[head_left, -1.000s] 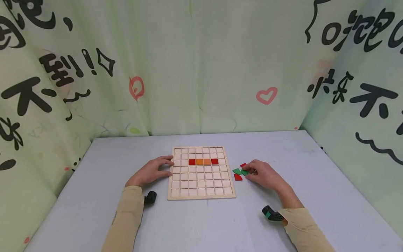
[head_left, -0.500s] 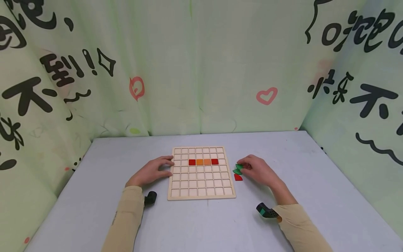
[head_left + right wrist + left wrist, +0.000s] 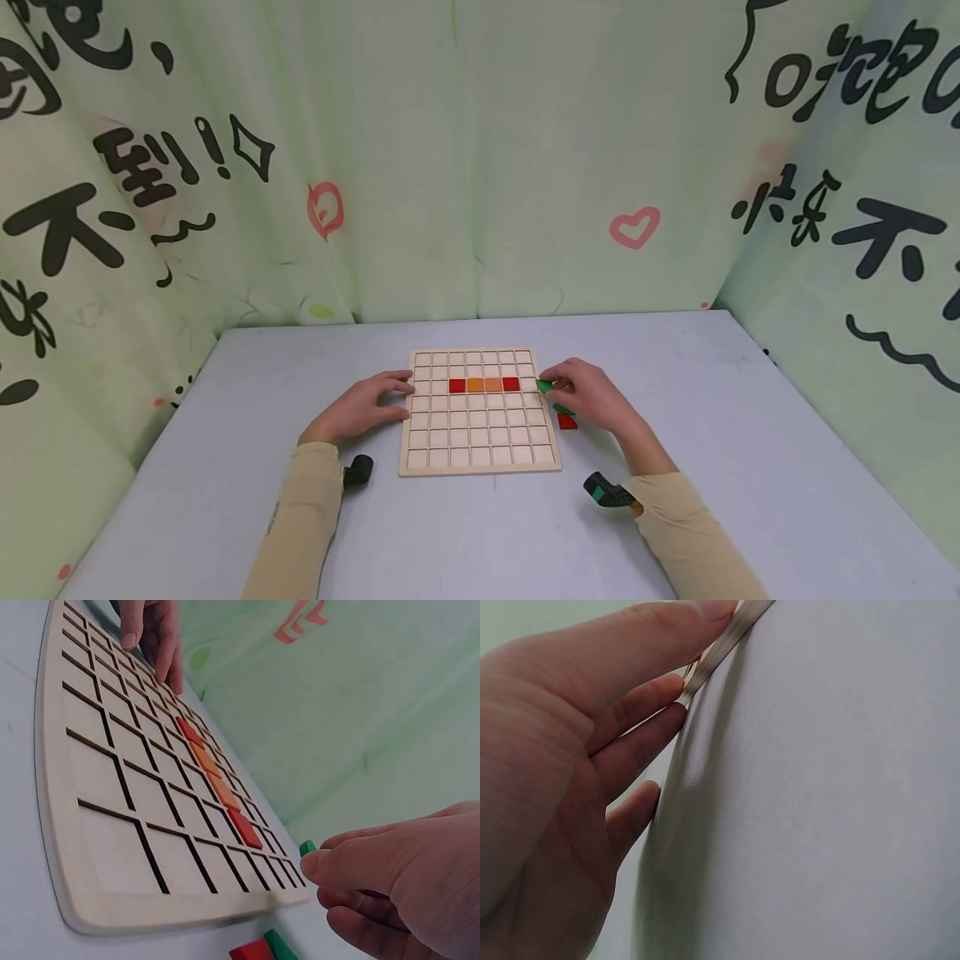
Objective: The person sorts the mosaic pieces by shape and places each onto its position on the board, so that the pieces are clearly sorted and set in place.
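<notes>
- Green piece [image 3: 543,386]: right of frame centre, at the board's right edge; contact with the rim cannot be told. Small, smooth-looking.
- Right hand [image 3: 591,396]: grasping that piece between thumb and fingers. Judged risk: little of the piece shows, so a poor pinch could let it turn or drop; a low pass could catch a divider.
- Board [image 3: 478,437]: frame centre; pale wood, rounded corners, thin dividers forming shallow square cells. Could slide if knocked while lightly braced.
- Tile row [image 3: 476,386]: upper part of the board; flat squares, red outside, orange inside. Brushing knuckles could unseat one.
- Left hand [image 3: 360,408]: fingers extended, clasping nothing, tips touching the board's left edge.
- Second green piece [image 3: 563,409] and red piece [image 3: 567,422]: close together, right of the board; a trailing finger could scatter them.
- Bench [image 3: 450,533]: pale, matt surface.
- Curtain [image 3: 480,167]: light green, softly folded, filling the upper frame.
</notes>
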### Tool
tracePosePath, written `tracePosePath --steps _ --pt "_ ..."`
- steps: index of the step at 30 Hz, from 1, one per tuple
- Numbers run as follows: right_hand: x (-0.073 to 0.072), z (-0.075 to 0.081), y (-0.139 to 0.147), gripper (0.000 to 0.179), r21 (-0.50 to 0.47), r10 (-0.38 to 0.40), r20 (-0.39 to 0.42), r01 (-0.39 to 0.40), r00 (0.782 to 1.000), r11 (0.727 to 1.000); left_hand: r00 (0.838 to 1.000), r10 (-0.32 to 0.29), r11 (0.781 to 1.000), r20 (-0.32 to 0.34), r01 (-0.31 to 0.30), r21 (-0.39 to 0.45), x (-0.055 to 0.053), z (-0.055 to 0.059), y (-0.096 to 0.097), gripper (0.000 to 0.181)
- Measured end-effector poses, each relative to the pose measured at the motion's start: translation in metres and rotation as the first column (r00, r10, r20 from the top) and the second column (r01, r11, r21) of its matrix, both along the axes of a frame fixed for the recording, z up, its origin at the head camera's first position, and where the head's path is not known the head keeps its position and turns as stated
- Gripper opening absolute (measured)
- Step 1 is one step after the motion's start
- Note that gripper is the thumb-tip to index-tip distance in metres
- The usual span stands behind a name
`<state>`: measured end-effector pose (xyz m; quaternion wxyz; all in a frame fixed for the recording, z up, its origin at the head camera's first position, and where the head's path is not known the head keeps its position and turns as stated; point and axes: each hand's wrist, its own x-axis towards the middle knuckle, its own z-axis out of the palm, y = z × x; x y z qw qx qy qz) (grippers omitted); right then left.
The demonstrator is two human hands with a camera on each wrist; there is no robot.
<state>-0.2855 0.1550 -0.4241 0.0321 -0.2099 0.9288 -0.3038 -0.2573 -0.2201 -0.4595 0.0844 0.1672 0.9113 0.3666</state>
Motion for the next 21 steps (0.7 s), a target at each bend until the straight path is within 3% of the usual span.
tracePosePath --steps 8,21 --pt "-0.002 0.000 -0.025 0.025 -0.023 0.021 0.018 -0.020 1.000 1.000 1.000 0.001 1.000 -0.001 -0.001 0.002 0.001 0.001 0.000 0.042" --pt "-0.005 -0.002 -0.052 0.023 -0.029 0.133 0.000 -0.133 0.991 0.991 1.000 -0.001 1.000 -0.004 0.001 0.004 0.001 0.001 0.000 0.042"
